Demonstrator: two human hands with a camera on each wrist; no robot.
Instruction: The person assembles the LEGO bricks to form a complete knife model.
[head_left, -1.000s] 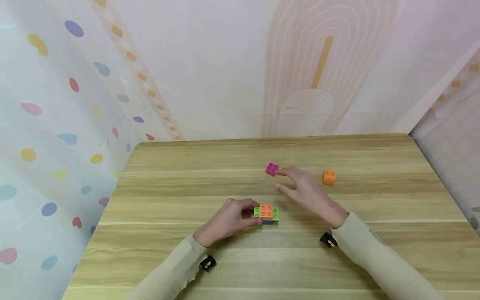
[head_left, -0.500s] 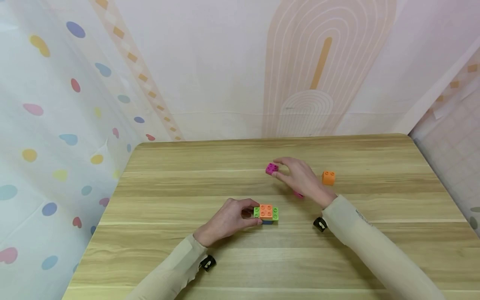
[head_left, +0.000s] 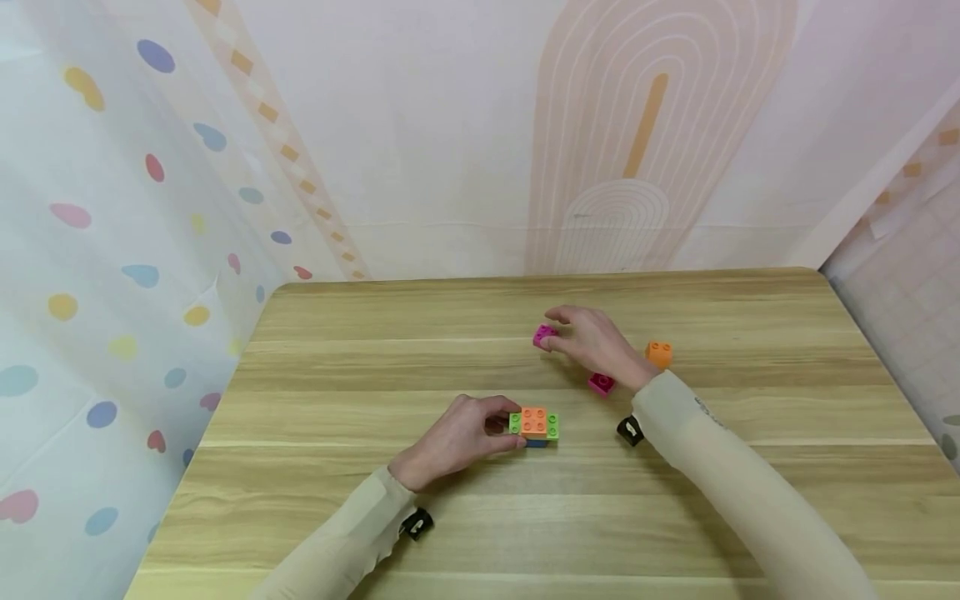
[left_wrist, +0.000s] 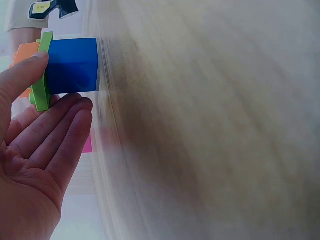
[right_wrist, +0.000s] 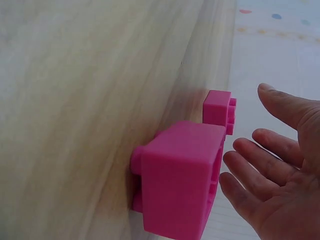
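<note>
My left hand (head_left: 468,432) pinches a small stack between thumb and fingers. An orange brick (head_left: 534,421) tops this stack, a light green plate (head_left: 553,426) lies beneath it, and a blue brick (left_wrist: 75,65) forms the bottom. Further back, my right hand (head_left: 597,342) hovers over a magenta brick (head_left: 543,336), its thumb and fingers spread. In the right wrist view that brick (right_wrist: 217,107) stands studs up, apart from the fingers. A second magenta brick (right_wrist: 177,180) sits closer to the wrist, upside down with its studs against the table.
An orange brick with a curved side (head_left: 659,353) stands to the right of the right hand, partly beside the wrist. The wooden table (head_left: 360,350) reaches back to a patterned curtain (head_left: 435,150). Black wrist devices (head_left: 631,431) hang below both sleeves.
My right hand has moved forward and a little left above the magenta brick, uncovering the upside-down magenta brick under the wrist. The left hand and its stack stay in place.
</note>
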